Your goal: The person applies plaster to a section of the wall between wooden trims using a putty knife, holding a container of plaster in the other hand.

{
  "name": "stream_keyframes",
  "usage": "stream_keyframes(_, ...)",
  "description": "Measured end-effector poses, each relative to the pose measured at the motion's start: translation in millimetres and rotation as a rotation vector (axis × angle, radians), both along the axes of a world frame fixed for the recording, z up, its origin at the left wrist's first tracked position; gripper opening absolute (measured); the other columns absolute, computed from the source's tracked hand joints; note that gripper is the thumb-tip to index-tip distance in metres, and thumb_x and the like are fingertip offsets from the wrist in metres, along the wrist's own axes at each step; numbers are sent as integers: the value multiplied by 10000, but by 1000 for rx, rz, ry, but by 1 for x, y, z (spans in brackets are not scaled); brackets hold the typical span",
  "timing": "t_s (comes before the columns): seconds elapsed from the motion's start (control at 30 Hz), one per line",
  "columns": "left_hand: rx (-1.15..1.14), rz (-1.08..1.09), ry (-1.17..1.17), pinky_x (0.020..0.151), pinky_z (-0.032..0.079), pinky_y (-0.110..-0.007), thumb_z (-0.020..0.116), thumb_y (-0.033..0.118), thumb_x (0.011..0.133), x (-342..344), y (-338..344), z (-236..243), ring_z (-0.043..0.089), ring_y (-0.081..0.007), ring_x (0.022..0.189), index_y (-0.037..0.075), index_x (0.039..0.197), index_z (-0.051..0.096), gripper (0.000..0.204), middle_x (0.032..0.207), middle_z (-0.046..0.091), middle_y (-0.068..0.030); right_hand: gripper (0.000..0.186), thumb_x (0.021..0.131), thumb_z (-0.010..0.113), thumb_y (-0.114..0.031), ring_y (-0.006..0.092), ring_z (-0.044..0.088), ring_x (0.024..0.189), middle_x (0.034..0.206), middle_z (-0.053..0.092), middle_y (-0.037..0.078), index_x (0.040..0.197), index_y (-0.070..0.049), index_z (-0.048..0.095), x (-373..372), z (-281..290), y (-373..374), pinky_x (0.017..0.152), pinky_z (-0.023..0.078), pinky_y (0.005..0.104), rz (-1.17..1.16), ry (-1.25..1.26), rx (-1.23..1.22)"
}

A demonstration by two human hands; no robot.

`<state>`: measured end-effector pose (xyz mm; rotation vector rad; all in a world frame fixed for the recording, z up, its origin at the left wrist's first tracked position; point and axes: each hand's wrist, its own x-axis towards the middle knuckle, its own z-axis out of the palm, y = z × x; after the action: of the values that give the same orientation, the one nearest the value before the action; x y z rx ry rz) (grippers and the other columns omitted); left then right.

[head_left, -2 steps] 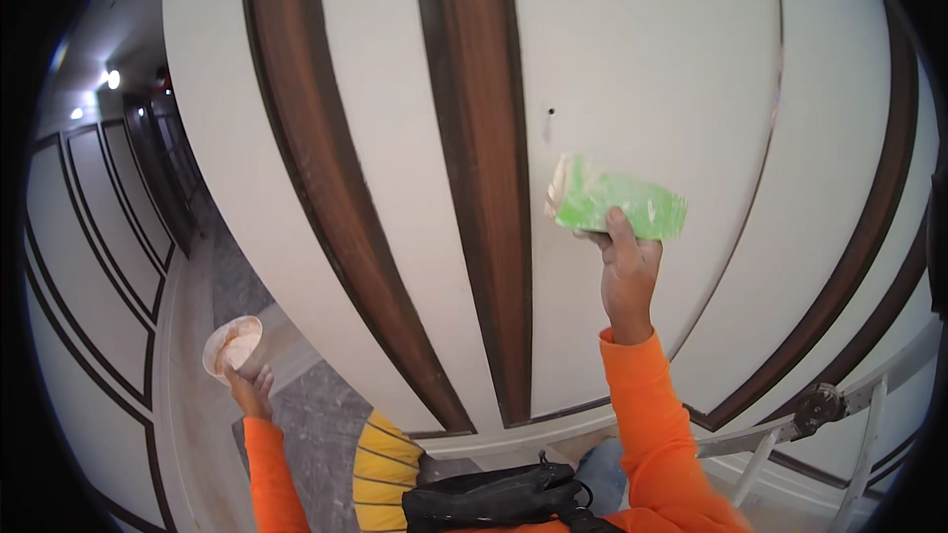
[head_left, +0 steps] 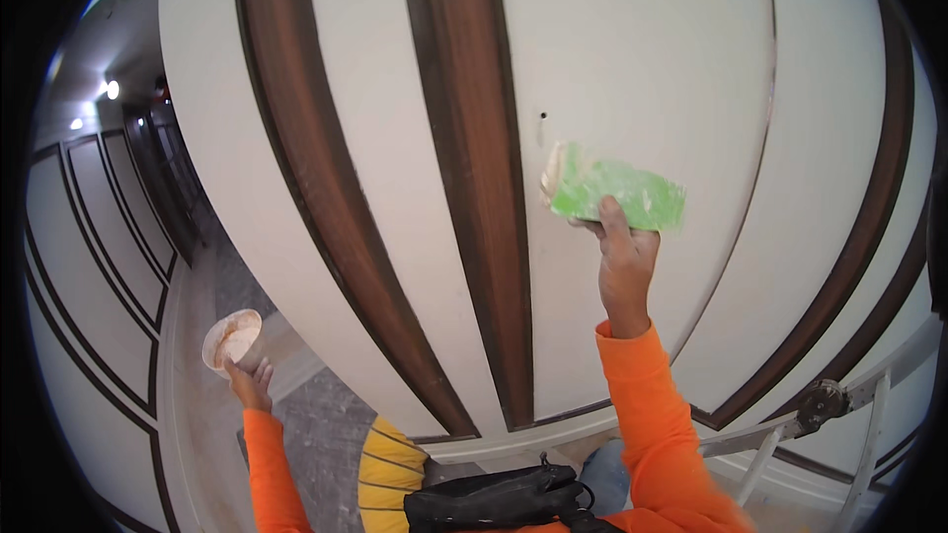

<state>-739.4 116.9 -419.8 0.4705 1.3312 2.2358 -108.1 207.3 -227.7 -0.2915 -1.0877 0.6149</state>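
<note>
My right hand (head_left: 627, 271) grips a green plastic putty spreader (head_left: 642, 192), thumb on its near face. Whitish paste smears the spreader, thickest along its left end. It is held up in front of the pale wall panel (head_left: 642, 59), below a small dark hole (head_left: 543, 115); whether it touches the panel I cannot tell. Out to the lower left, my left hand (head_left: 252, 382) holds a round white bowl (head_left: 255, 336) by its near side, thumb at the rim. Pale paste lies inside the bowl, which is tilted toward me.
Dark brown wood strips (head_left: 464, 89) run up the panel. A metal ladder (head_left: 760, 437) with a dark hinge stands at the lower right. Below me are a black bag (head_left: 489, 498) and a yellow striped bundle (head_left: 387, 479). A corridor with grey floor tiles (head_left: 316, 434) stretches off left.
The spreader has shifted slightly up and left, nearer the level of the hole. The bowl has risen a little. Both hands keep their hold.
</note>
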Motion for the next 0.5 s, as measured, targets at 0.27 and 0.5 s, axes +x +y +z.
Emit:
stream_keyframes(0.27,129,-2,-49,1094,487,-467,435,683,1017,5,142,83,590,-358,1297,33,1556,343,849,1483,525,-189,234,1059,549,-122,150,671,906,1045,708,93,1164,61,650,-2,51,26,803,585,332,-61,-7,174)
stream_keyframes(0.5,258,-208,29,1151,423,-444,368,685,1021,35,165,110,550,-343,1349,54,1531,431,813,1523,519,-165,204,1019,557,-158,242,613,712,803,652,158,1023,34,625,24,134,48,684,494,392,-351,-245,261)
